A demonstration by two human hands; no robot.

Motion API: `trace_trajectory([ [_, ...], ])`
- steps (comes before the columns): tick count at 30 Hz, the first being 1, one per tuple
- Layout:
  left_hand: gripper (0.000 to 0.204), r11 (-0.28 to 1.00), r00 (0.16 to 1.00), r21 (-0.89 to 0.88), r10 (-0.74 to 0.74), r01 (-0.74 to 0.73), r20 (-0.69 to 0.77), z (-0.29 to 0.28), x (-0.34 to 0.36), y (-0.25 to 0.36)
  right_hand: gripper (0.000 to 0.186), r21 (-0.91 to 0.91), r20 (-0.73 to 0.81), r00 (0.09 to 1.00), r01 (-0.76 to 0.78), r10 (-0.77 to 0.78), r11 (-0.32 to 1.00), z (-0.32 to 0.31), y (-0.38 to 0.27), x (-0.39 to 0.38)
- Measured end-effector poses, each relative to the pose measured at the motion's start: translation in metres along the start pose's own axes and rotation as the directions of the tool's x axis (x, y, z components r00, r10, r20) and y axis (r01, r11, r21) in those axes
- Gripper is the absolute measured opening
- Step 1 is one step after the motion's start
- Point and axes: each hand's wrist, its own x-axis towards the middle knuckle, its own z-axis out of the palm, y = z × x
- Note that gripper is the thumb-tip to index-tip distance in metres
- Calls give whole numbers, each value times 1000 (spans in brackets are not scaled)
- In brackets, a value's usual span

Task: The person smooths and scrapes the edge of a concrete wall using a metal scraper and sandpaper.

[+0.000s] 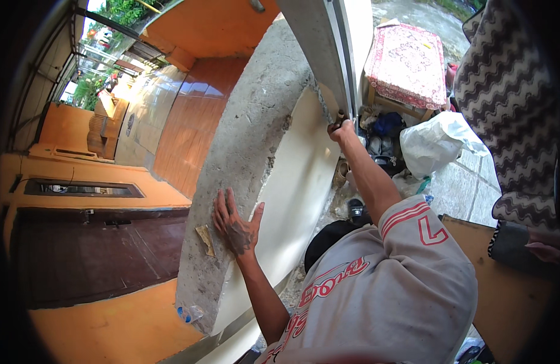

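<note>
Apparently midway, the right hand (342,130) gripped a small brownish object (341,114), kind unclear.
It sat beside the grey frame (322,48), at the far end of the concrete ledge (246,124), where the left hand (235,229) lay open, nearer the body. The edge (270,162) above the cream wall (298,170) looked chipped, unfinished; how much remained was unclear.

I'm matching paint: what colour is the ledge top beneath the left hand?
The ledge top is mottled grey, shown best in the head view.

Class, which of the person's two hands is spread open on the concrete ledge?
The left hand, spread on the grey concrete ledge; the right hand is curled beside the pale post.
</note>
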Motion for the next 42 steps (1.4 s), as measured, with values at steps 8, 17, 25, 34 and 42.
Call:
trace_trajectory([
  [8,94,999,1000,37,-5,4,6,-3,-1,3,25,-33,174,985,-2,7,999,5,5,-19],
  [17,94,1000,999,5,-29,29,21,-4,1,2,21,12,187,980,-72,68,997,43,9,-81],
  [25,94,998,998,18,-62,62,-22,-7,-13,-10,21,-24,268,940,-212,211,977,46,11,-87],
  [34,96,995,998,-80,-56,54,-29,-2,-11,-11,23,-192,198,980,35,3,981,37,10,-66],
  [42,98,991,998,-124,-54,49,-35,2,-4,-7,23,-286,303,953,78,13,955,38,-3,-40],
])
